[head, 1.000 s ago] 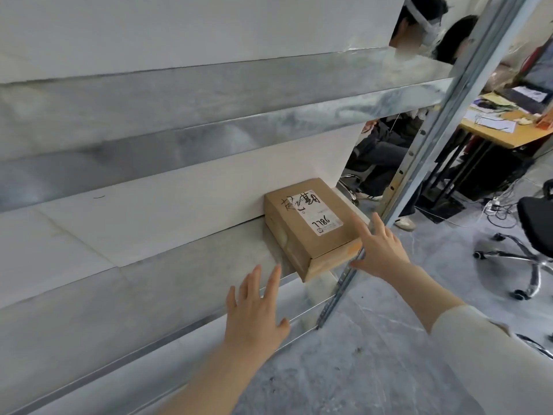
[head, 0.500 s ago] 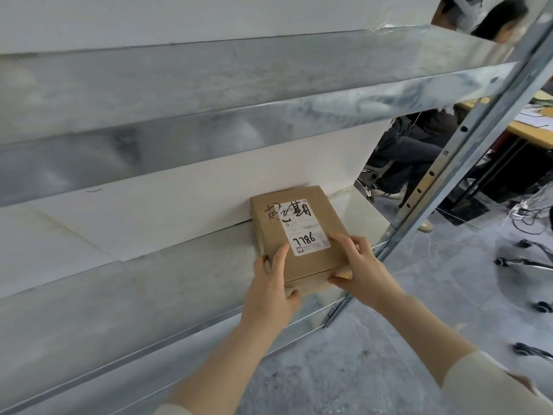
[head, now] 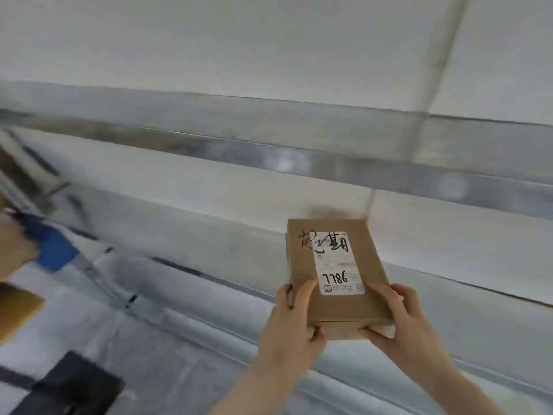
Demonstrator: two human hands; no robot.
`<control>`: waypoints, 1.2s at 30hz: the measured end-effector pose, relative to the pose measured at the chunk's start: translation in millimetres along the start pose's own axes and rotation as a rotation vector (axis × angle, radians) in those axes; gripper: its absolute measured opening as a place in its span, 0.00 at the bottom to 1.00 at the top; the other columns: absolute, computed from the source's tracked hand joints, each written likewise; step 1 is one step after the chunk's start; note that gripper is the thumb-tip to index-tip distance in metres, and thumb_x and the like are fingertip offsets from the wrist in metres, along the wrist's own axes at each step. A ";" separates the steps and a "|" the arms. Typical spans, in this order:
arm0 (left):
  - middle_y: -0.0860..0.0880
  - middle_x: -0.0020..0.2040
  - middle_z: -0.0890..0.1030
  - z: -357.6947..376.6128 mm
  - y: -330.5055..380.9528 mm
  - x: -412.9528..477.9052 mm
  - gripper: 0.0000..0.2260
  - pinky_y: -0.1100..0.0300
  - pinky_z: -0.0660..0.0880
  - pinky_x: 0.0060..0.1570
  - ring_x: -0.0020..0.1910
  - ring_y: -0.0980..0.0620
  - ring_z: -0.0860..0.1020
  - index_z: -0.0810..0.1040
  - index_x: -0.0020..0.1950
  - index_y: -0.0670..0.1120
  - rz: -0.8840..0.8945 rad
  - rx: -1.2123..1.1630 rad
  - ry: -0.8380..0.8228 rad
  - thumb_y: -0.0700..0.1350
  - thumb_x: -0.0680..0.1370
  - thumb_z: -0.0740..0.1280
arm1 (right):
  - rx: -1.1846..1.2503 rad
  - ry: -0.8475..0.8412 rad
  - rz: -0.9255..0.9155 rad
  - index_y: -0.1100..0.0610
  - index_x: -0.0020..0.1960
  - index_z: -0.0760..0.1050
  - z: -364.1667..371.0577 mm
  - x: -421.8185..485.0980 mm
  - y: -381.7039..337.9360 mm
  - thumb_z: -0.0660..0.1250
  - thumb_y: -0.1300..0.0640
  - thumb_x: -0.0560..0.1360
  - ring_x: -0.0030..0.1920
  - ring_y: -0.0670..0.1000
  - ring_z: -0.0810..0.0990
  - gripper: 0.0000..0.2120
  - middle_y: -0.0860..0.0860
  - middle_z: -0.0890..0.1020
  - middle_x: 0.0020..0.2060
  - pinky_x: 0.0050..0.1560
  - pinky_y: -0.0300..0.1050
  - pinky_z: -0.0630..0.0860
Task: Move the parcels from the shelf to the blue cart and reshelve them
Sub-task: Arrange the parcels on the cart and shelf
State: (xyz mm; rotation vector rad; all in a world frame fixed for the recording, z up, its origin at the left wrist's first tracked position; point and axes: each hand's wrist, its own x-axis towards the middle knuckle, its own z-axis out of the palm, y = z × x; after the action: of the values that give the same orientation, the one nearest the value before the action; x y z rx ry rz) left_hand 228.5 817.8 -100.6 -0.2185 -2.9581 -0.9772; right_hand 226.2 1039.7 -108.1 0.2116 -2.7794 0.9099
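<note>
Holding a flat, rectangular cardboard parcel [head: 336,275] before the shiny metal shelf [head: 269,157], your left grip [head: 289,328] and right grip [head: 410,323] each curl round a near corner, thumbs on its labelled top.

a second ago both hands were open, reaching for the box lying at the right end of the shelf; then they closed on its near corners. now the box [head: 338,271] is up off the shelf [head: 209,235], gripped by the left hand [head: 291,327] and the right hand [head: 401,322]. the view has swung left: the post, desk and seated people are gone, and a blurred blue patch [head: 51,250] has appeared.
</note>
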 end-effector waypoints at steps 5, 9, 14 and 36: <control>0.49 0.69 0.59 -130.2 -108.4 -46.2 0.34 0.50 0.77 0.49 0.53 0.40 0.75 0.48 0.69 0.67 -0.250 0.044 0.227 0.49 0.71 0.63 | 0.108 -0.153 -0.306 0.36 0.64 0.63 105.5 70.0 -147.9 0.83 0.58 0.56 0.44 0.52 0.76 0.46 0.45 0.65 0.56 0.40 0.46 0.76; 0.50 0.68 0.59 -226.8 -194.8 -93.7 0.34 0.51 0.77 0.51 0.56 0.43 0.75 0.50 0.71 0.65 -0.424 0.075 0.380 0.53 0.72 0.66 | 0.235 -0.243 -0.535 0.36 0.64 0.64 188.4 102.9 -280.8 0.82 0.54 0.58 0.47 0.44 0.72 0.42 0.42 0.63 0.56 0.39 0.39 0.72; 0.48 0.70 0.58 -312.0 -266.1 -139.9 0.36 0.50 0.76 0.54 0.58 0.42 0.74 0.50 0.71 0.66 -0.565 0.113 0.566 0.52 0.71 0.68 | 0.393 -0.403 -0.740 0.28 0.63 0.59 265.4 131.2 -411.7 0.80 0.53 0.62 0.50 0.36 0.70 0.42 0.39 0.62 0.56 0.49 0.43 0.73; 0.47 0.74 0.48 -382.4 -406.5 10.1 0.34 0.66 0.68 0.50 0.50 0.55 0.67 0.47 0.75 0.63 -1.026 -0.216 0.918 0.49 0.77 0.65 | 0.019 -0.942 -1.318 0.35 0.66 0.59 459.7 380.1 -664.4 0.76 0.57 0.65 0.64 0.42 0.65 0.39 0.39 0.62 0.63 0.64 0.42 0.65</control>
State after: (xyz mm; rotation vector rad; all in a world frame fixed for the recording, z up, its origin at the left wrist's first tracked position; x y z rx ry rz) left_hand 152.3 269.0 -32.9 1.4275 -1.9697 -1.0014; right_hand -79.1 207.4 -1.9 2.5502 -2.2498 0.4464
